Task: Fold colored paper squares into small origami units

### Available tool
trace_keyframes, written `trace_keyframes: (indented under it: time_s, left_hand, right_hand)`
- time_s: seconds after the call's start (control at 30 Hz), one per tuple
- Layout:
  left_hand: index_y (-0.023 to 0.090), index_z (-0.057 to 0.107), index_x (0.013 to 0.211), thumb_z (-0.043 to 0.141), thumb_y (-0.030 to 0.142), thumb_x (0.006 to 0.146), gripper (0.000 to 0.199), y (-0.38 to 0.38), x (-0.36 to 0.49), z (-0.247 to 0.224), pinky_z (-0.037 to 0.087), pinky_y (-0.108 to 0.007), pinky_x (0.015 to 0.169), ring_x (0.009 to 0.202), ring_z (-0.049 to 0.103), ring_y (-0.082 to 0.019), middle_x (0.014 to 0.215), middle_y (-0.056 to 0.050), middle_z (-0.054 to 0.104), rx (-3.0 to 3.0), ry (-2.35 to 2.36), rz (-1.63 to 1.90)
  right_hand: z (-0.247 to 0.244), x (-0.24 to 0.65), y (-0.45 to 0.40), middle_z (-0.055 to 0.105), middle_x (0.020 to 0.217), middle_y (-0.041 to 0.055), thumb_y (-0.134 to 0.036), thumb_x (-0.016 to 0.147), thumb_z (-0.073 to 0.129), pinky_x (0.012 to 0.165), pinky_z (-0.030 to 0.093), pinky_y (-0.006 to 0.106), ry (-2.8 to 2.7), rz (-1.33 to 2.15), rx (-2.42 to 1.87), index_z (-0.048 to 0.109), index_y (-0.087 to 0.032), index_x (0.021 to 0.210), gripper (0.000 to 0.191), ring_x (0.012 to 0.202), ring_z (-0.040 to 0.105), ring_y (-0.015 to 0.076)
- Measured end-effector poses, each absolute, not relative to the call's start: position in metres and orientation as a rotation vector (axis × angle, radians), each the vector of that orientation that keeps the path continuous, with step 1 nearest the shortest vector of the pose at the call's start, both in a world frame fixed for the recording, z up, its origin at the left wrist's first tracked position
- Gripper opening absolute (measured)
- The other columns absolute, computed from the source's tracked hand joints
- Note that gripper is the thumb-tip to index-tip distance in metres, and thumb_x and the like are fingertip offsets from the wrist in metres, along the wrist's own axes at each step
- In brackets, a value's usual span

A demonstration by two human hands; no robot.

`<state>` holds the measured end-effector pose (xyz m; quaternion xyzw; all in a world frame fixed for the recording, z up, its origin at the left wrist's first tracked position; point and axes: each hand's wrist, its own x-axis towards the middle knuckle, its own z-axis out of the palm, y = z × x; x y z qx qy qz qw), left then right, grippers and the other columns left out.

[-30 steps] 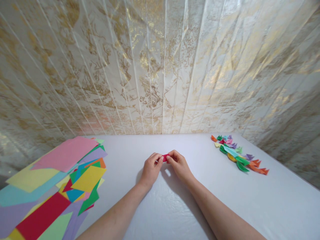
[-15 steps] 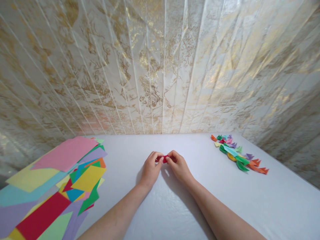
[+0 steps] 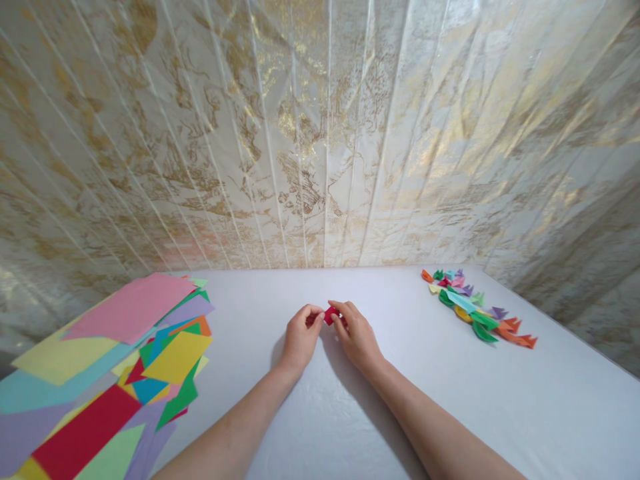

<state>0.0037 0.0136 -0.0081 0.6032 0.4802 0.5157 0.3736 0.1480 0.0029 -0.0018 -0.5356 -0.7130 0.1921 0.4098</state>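
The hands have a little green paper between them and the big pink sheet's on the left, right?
Not green: the head view shows a little red paper between the left hand and right hand. The big pink sheet is on the left.

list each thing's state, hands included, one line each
left hand, pinching the red paper
right hand, fingers on the red paper's other side
red paper, folded small, partly hidden by fingers
paper sheets, flat, loosely overlapping
small paper shapes, folded, clustered
gold-patterned backdrop, creased

Bare forearms [image 3: 250,408] angled inward, left fingers [image 3: 311,311] pinched, right fingers [image 3: 345,309] curved nearby.
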Motion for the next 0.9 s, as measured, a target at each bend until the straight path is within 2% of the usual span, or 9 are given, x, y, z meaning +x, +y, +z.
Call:
trace_keyframes:
  time_s: [0.2, 0.53, 0.6, 0.67, 0.77, 0.9]
  left_hand:
    - [0.019, 0.063, 0.078, 0.057, 0.03, 0.08, 0.013, 0.0139, 0.0044, -0.0078, 0.048, -0.027, 0.072, 0.071, 0.062, -0.016, 0.076, -0.001, 0.069, 1.511, 1.246, 1.313]
    - [0.019, 0.064, 0.078, 0.057, 0.03, 0.079, 0.013, 0.0133, 0.0046, -0.0082, 0.048, -0.027, 0.072, 0.07, 0.062, -0.016, 0.076, -0.001, 0.069, 1.517, 1.226, 1.312]
    - [0.019, 0.064, 0.078, 0.057, 0.03, 0.08, 0.013, 0.0136, 0.0043, -0.0083, 0.048, -0.027, 0.072, 0.07, 0.061, -0.015, 0.077, -0.001, 0.069, 1.518, 1.218, 1.303]
    - [0.019, 0.064, 0.078, 0.057, 0.03, 0.08, 0.013, 0.0145, 0.0036, -0.0096, 0.048, -0.027, 0.072, 0.071, 0.061, -0.015, 0.077, -0.001, 0.068, 1.519, 1.219, 1.291]
    - [0.019, 0.064, 0.08, 0.056, 0.03, 0.081, 0.013, 0.0165, 0.0025, -0.0129, 0.047, -0.026, 0.071, 0.072, 0.061, -0.015, 0.077, 0.0, 0.067, 1.526, 1.222, 1.276]
    - [0.019, 0.063, 0.079, 0.056, 0.028, 0.081, 0.012, 0.0186, 0.0029, -0.0157, 0.047, -0.026, 0.071, 0.072, 0.06, -0.015, 0.076, 0.0, 0.066, 1.543, 1.216, 1.265]
  right_hand:
    - [-0.0011, 0.1469, 0.0011, 0.062, 0.102, 0.0072, -0.022, 0.095, 0.035, 0.077, 0.047, 0.03, -1.868, 0.435, -1.4, 0.056, -0.022, 0.129, 0.039, 0.085, 0.061, 0.0181]
    - [-0.0062, 0.1473, 0.0042, 0.06, 0.098, 0.007, -0.025, 0.095, 0.036, 0.073, 0.048, 0.03, -1.796, 0.53, -1.34, 0.056, -0.021, 0.128, 0.038, 0.077, 0.059, 0.0164]
    - [-0.0074, 0.1472, 0.0066, 0.061, 0.095, 0.0063, -0.026, 0.093, 0.04, 0.072, 0.047, 0.03, -1.723, 0.592, -1.316, 0.059, -0.02, 0.119, 0.033, 0.076, 0.059, 0.0164]
    - [-0.0065, 0.1471, 0.0086, 0.062, 0.089, 0.005, -0.027, 0.091, 0.044, 0.07, 0.047, 0.029, -1.66, 0.676, -1.297, 0.063, -0.019, 0.102, 0.023, 0.074, 0.058, 0.0166]
    - [-0.0032, 0.1469, 0.0097, 0.061, 0.075, 0.0019, -0.03, 0.089, 0.048, 0.065, 0.044, 0.028, -1.609, 0.761, -1.287, 0.058, -0.019, 0.079, 0.018, 0.068, 0.055, 0.0163]
    - [-0.0002, 0.1473, 0.0089, 0.058, 0.068, -0.0004, -0.031, 0.087, 0.049, 0.061, 0.039, 0.026, -1.599, 0.767, -1.276, 0.056, -0.019, 0.073, 0.019, 0.064, 0.052, 0.0151]
